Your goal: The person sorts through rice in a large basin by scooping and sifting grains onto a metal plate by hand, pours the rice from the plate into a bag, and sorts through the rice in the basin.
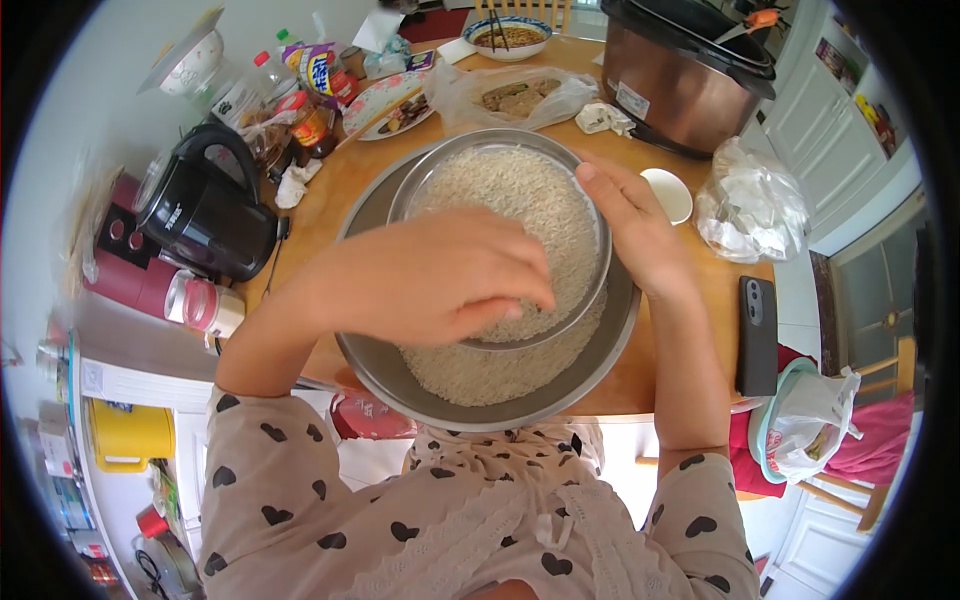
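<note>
Had, nearest, a wide metal basin (480,420) at the front of the desk (325,200), seemingly jutting past its edge, with rice (490,375) inside. Over that, had a smaller metal pan (405,190), also full of rice, with its far side overlapping the basin's far rim. Kept no clear view of the pan's support, so could not tell resting from hanging. Held the left hand (440,275) palm down, low over the pan's rice, with fingers curled; could not tell, through the blur, that grip as apart, together or pinching grains. Clamped the right hand's grip (630,215) on the pan's right rim, thumb uppermost. Risked tipping the pan with a heavy push from the left hand, given just one side held, and so dumping its rice into the basin or onto the desk. Risked flicking grains out with a quick sweep, or knocking the white cup (667,195) just beyond the right hand with a backward swing. Farther off, had a black kettle (205,205) to the left, a large cooker (680,85) to the right, and, farthest, a bowl of food (510,38) with chopsticks (495,28) in it.
</note>
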Available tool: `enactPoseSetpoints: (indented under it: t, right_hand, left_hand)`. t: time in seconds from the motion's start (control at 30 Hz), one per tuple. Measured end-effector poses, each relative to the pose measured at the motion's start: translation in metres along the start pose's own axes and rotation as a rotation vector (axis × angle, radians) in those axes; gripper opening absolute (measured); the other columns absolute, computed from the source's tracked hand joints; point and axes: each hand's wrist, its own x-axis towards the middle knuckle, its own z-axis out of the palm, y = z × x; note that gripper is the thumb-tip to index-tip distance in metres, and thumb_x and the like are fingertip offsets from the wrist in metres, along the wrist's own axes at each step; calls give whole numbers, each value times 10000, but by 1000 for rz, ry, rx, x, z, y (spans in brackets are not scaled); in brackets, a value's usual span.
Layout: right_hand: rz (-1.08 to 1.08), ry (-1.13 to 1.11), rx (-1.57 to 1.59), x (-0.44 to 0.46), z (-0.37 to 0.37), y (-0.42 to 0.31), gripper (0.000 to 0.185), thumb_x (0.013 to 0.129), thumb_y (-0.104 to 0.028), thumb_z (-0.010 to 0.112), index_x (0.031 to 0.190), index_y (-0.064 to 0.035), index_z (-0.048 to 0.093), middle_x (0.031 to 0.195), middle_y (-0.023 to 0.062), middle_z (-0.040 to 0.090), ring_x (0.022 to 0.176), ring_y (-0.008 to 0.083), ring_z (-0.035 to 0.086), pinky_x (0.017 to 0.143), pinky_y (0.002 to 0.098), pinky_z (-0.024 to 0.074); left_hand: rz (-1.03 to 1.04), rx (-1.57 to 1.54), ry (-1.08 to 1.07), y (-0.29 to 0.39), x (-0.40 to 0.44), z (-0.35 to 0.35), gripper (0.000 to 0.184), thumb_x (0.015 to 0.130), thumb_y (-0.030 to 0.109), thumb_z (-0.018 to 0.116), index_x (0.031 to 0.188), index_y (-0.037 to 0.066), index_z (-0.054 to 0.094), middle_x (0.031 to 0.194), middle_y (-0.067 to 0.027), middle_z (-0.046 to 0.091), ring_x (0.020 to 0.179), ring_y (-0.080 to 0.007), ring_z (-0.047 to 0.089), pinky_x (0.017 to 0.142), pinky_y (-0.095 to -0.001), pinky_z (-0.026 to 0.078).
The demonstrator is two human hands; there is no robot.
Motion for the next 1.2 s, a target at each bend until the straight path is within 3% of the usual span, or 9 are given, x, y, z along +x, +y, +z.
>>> enactPoseSetpoints:
  t: [0.1,0.3,0.4,0.5,0.8,0.9,1.0,1.1,1.2]
  right_hand:
    - [-67,-38,-2,2,-2,6,447,993,-305,485,1259,49,543,1181,126,632,1084,179,556,966,289,402]
    - [-89,35,-111,-2,-2,1,434,987,-301,473,1209,62,556,1105,179,655,1024,215,594,918,310,433]
    - [-193,51,-122,2,-1,11,427,988,-303,465,1184,63,563,1077,194,656,1003,238,604,899,320,439]
    - [-193,-2,-99,3,-4,12,419,987,-299,459,1168,64,563,1061,207,652,996,256,608,889,330,442]
    - [-117,9,-34,2,-2,8,411,988,-283,463,1210,49,559,1129,159,648,1048,215,587,929,308,420]
    - [-72,-18,37,0,0,3,414,989,-285,480,1226,45,563,1147,121,646,1056,184,575,943,294,412]
    - [-81,36,-43,-4,2,-5,411,994,-280,484,1225,51,564,1140,113,642,1060,165,560,944,282,407]
    - [-48,73,-67,0,1,5,412,997,-276,482,1235,51,560,1145,114,637,1067,163,551,955,280,400]
    - [-38,-23,72,5,-1,11,414,997,-281,481,1244,41,561,1157,116,631,1078,167,549,965,282,393]
  left_hand:
    - [53,16,113,0,10,17,298,828,90,602,1121,36,609,1154,-114,566,1048,-322,539,939,-415,412]
    - [-49,176,307,-7,16,5,335,813,60,596,1147,28,603,1196,-126,560,1079,-309,541,920,-396,437]
    - [-169,108,190,1,10,-7,342,824,56,588,1164,27,599,1227,-138,551,1087,-311,546,916,-401,446]
    - [-70,60,80,-2,12,-3,341,840,59,576,1179,31,599,1227,-147,553,1080,-323,553,930,-399,443]
    - [-157,107,444,-22,-2,-3,350,861,104,584,1201,22,591,1203,-151,570,1096,-322,554,946,-385,437]
    - [-257,74,423,-7,-18,-7,292,856,91,589,1139,24,619,1131,-137,594,1058,-319,564,908,-386,447]
    - [-286,51,250,8,-36,-5,219,857,82,597,1065,26,636,1064,-123,604,1003,-313,573,868,-390,452]
    - [-136,-66,103,13,-37,1,185,861,77,600,1037,30,631,1050,-119,600,973,-312,573,845,-395,450]
    - [-126,-144,22,10,-29,11,203,877,93,590,1071,47,629,1079,-120,598,1017,-303,571,873,-393,449]
